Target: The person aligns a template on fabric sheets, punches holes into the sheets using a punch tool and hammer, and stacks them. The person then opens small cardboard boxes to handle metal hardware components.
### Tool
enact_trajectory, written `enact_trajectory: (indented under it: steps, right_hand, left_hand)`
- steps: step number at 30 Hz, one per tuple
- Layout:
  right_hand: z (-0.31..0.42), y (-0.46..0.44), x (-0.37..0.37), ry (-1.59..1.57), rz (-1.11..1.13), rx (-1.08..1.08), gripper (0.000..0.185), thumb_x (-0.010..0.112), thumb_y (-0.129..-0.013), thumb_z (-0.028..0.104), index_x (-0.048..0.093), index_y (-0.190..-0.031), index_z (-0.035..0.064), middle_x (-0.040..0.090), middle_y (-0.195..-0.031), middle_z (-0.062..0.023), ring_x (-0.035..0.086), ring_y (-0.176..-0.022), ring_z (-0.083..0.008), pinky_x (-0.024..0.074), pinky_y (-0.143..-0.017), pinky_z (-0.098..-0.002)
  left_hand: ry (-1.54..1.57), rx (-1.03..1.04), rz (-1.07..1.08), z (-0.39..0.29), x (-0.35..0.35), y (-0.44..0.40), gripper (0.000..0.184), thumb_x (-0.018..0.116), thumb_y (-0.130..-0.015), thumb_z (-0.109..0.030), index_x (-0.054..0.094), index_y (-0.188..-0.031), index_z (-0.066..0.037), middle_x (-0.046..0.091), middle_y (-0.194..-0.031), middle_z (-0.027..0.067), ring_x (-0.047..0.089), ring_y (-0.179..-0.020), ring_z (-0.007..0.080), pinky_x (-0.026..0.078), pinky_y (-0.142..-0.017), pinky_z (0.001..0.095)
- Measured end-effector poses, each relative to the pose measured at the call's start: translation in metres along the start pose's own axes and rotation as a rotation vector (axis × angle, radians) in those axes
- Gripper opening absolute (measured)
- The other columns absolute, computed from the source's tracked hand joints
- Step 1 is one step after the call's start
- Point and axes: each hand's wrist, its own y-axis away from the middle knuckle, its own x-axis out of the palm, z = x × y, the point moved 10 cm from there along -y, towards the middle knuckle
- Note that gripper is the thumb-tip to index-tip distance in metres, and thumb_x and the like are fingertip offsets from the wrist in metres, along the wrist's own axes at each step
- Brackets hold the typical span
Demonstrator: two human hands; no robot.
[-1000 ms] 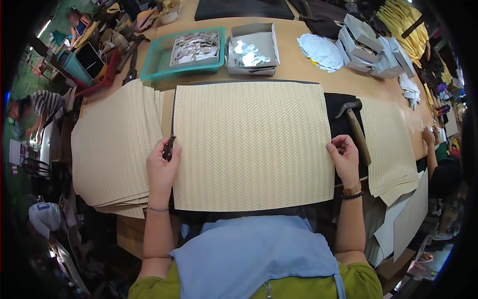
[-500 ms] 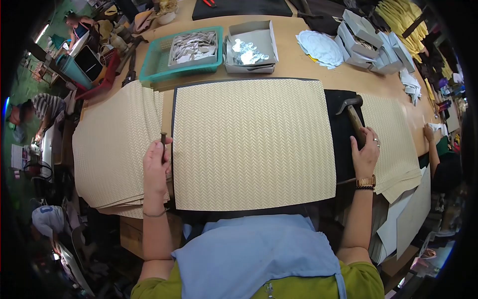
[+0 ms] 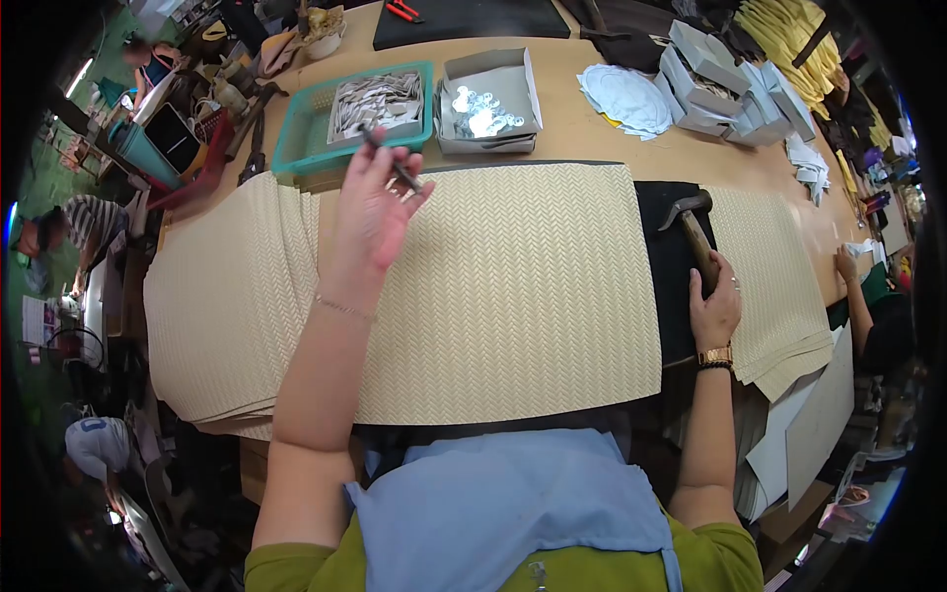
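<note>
My left hand (image 3: pixel 371 219) is raised over the upper left part of a cream woven sheet (image 3: pixel 523 296), its fingers closed around a short dark metal punch (image 3: pixel 402 176). The punch lies tilted across the fingers, near the teal basket (image 3: pixel 304 130). On the right, my right hand (image 3: pixel 716 308) grips the wooden handle of a hammer (image 3: pixel 696 233). The hammer's dark metal head rests or hovers over a black surface (image 3: pixel 663 276) beside the sheet; which of the two I cannot tell.
Woven sheets (image 3: pixel 222 306) are stacked at left, with another stack (image 3: pixel 769 276) at right. Behind are a box of pale scraps (image 3: pixel 380 107), a box of shiny clear pieces (image 3: pixel 488 104), white rounds (image 3: pixel 623 101), small boxes (image 3: pixel 705 74) and red-handled pliers (image 3: pixel 403 11). A co-worker's hand (image 3: pixel 846 262) is at far right.
My left hand has moved up and right from the sheet's left edge, and the punch has turned from upright to tilted. My right hand still holds the hammer in nearly the same place.
</note>
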Motion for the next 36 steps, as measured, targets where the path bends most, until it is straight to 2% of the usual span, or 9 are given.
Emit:
enact_trajectory:
  steps: [2, 5, 8, 9, 15, 18, 27, 36]
  right_hand:
    - [0.000, 0.000, 0.000, -0.012, 0.007, 0.007, 0.040, 0.061, -0.087, 0.027, 0.055, -0.123, 0.0102, 0.064, -0.111, -0.0136, 0.061, -0.100, -0.0322, 0.0479, -0.084, -0.0423]
    - [-0.001, 0.000, 0.001, -0.013, 0.027, 0.043, 0.040, 0.061, -0.087, 0.027, 0.054, -0.123, 0.0105, 0.064, -0.111, -0.0135, 0.061, -0.100, -0.0320, 0.0482, -0.083, -0.0423]
    - [0.001, -0.001, 0.000, -0.023, -0.006, -0.010, 0.040, 0.062, -0.087, 0.027, 0.054, -0.123, 0.0108, 0.064, -0.110, -0.0134, 0.061, -0.099, -0.0320, 0.0487, -0.083, -0.0422]
    - [0.000, -0.002, 0.001, -0.015, 0.004, 0.007, 0.040, 0.062, -0.088, 0.027, 0.054, -0.123, 0.0110, 0.064, -0.111, -0.0134, 0.061, -0.100, -0.0320, 0.0487, -0.083, -0.0422]
    - [-0.002, -0.001, 0.004, -0.009, 0.037, 0.030, 0.041, 0.061, -0.088, 0.029, 0.053, -0.125, 0.0125, 0.063, -0.112, -0.0132, 0.061, -0.101, -0.0319, 0.0489, -0.083, -0.0420]
    - [-0.003, -0.001, 0.006, -0.006, 0.041, 0.030, 0.041, 0.061, -0.089, 0.029, 0.053, -0.126, 0.0127, 0.063, -0.114, -0.0130, 0.061, -0.102, -0.0315, 0.0488, -0.084, -0.0413]
    - [-0.004, 0.000, 0.007, 0.023, 0.060, 0.038, 0.043, 0.061, -0.090, 0.028, 0.051, -0.128, 0.0131, 0.062, -0.117, -0.0124, 0.061, -0.104, -0.0302, 0.0486, -0.086, -0.0397]
    - [-0.007, 0.000, 0.009, 0.030, 0.066, 0.054, 0.042, 0.061, -0.090, 0.029, 0.051, -0.128, 0.0128, 0.062, -0.118, -0.0122, 0.061, -0.104, -0.0303, 0.0485, -0.086, -0.0398]
  left_hand:
    - [-0.277, -0.024, 0.069, 0.021, 0.000, -0.027, 0.020, 0.053, -0.096, -0.019, 0.057, -0.115, -0.014, 0.060, -0.095, -0.0020, 0.059, -0.093, 0.0146, 0.049, -0.079, 0.0329]
    - [-0.896, 0.313, 0.154, 0.030, 0.022, -0.042, 0.020, 0.062, -0.090, -0.017, 0.060, -0.108, -0.009, 0.065, -0.102, 0.0022, 0.063, -0.095, 0.0197, 0.050, -0.082, 0.0331]
    - [-1.283, 0.460, 0.126, 0.031, 0.036, -0.029, 0.021, 0.067, -0.084, -0.016, 0.061, -0.099, -0.003, 0.067, -0.103, 0.0075, 0.064, -0.094, 0.0241, 0.049, -0.083, 0.0329]
    - [-1.337, 0.374, 0.137, 0.039, 0.033, -0.031, 0.023, 0.069, -0.081, -0.014, 0.060, -0.098, -0.001, 0.067, -0.104, 0.0104, 0.065, -0.094, 0.0263, 0.049, -0.085, 0.0329]
    - [-1.259, 0.248, 0.143, 0.038, 0.024, -0.033, 0.020, 0.069, -0.080, -0.012, 0.060, -0.095, -0.003, 0.068, -0.094, 0.0075, 0.063, -0.085, 0.0178, 0.047, -0.078, 0.0293]
    - [-1.216, 0.254, 0.164, 0.039, 0.022, -0.040, 0.019, 0.068, -0.080, -0.010, 0.060, -0.095, -0.003, 0.065, -0.090, 0.0051, 0.059, -0.082, 0.0128, 0.046, -0.075, 0.0270]
    - [-1.052, 0.270, 0.201, 0.042, 0.017, -0.044, 0.012, 0.063, -0.082, -0.001, 0.058, -0.093, -0.001, 0.062, -0.090, 0.0038, 0.056, -0.084, 0.0101, 0.045, -0.076, 0.0251]
    - [-1.221, 0.196, 0.141, 0.041, 0.021, -0.035, 0.015, 0.064, -0.084, -0.008, 0.062, -0.098, -0.004, 0.066, -0.089, 0.0033, 0.057, -0.076, 0.0083, 0.045, -0.071, 0.0238]
